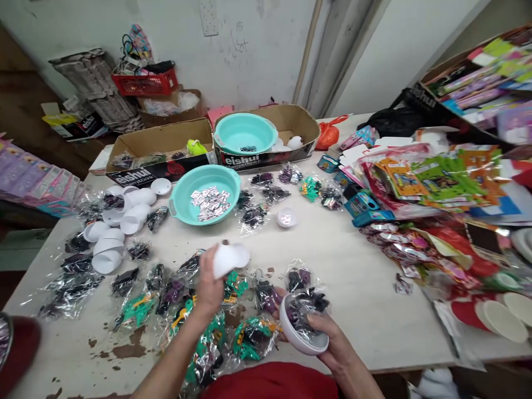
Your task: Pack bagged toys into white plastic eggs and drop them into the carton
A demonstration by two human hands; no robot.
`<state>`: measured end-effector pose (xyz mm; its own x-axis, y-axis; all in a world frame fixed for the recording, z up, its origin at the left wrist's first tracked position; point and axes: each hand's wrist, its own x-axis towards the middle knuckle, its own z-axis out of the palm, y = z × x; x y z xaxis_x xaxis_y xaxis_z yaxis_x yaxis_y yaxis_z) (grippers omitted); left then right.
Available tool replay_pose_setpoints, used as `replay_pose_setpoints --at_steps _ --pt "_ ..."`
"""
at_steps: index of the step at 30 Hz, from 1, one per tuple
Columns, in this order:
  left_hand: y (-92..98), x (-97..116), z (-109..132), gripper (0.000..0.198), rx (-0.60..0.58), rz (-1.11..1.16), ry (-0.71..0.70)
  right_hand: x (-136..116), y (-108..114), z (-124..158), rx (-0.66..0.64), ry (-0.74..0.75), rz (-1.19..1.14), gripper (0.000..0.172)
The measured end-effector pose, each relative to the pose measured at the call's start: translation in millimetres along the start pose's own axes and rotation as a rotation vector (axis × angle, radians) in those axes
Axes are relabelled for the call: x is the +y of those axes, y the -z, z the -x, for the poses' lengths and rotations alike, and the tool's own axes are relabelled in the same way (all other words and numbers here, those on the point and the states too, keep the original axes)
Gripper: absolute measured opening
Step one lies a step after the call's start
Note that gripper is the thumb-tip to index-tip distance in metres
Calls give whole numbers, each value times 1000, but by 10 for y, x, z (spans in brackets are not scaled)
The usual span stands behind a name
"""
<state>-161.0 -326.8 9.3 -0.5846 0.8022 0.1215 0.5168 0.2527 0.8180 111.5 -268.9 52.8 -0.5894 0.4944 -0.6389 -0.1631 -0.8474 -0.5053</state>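
Note:
My left hand is closed round a white plastic shell piece, raised a little above the table. In my right hand sits a white half-shell, tilted like a small bowl, with a clear bag of dark parts in its mouth. My right thumb presses on that bag. Below and around my hands lie several clear bags of green and orange parts and bags of purple and black parts. Another small white half-shell with printed packets inside stands farther back.
A turquoise basin holds many small printed packets. Behind it are a second turquoise basin and an open carton. White half-shells cluster at left. Colourful packages pile up at right, near red-and-white cups.

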Motion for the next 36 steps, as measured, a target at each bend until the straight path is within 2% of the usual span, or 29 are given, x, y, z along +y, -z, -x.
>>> replay_pose_setpoints --at_steps 2,4,6,7,9,12,13,15,17,20,22,24,25,27,29,31,33,36 --pt "-403 293 216 76 -74 84 -311 -53 -68 70 -134 -18 -73 64" --pt "-656 447 368 78 -155 175 -577 -101 -66 164 -151 34 -107 68" --pt "-737 503 445 80 -291 258 -701 -141 -15 278 -119 86 -112 66" --pt "-727 519 456 80 -375 294 -694 -157 19 335 -95 115 -105 62" --pt "-653 574 436 78 -547 379 -519 -177 81 429 -40 200 -61 55" --pt "-562 793 352 71 -741 573 27 -168 120 478 26 345 159 48" --pt "-570 895 323 69 -789 629 208 -152 116 470 24 363 262 47" --pt "-659 1090 277 69 -853 676 467 -106 91 439 -16 358 431 45" --pt "-810 1207 240 70 -876 682 617 -55 68 414 -76 343 496 44" --pt "-958 1195 171 69 -830 719 697 -11 102 429 -67 356 439 47" --pt "-909 1140 104 70 -729 682 646 -11 181 468 21 371 362 52" --pt "-760 1129 39 71 -677 597 517 -21 274 503 108 383 315 54" --pt "-671 1152 21 71 -707 565 436 -24 313 511 135 381 318 53" --pt "-510 1261 38 68 -880 512 246 -21 354 500 155 365 371 51" --pt "-414 1420 122 61 -1094 422 -1 -16 340 466 125 368 469 45" --pt "-393 1560 220 50 -1243 296 -230 -20 299 440 56 389 569 37" --pt "-419 1625 281 45 -1288 213 -347 -42 275 449 -3 377 599 36" --pt "-476 1587 293 63 -1188 227 -265 -88 321 528 -44 335 387 57"
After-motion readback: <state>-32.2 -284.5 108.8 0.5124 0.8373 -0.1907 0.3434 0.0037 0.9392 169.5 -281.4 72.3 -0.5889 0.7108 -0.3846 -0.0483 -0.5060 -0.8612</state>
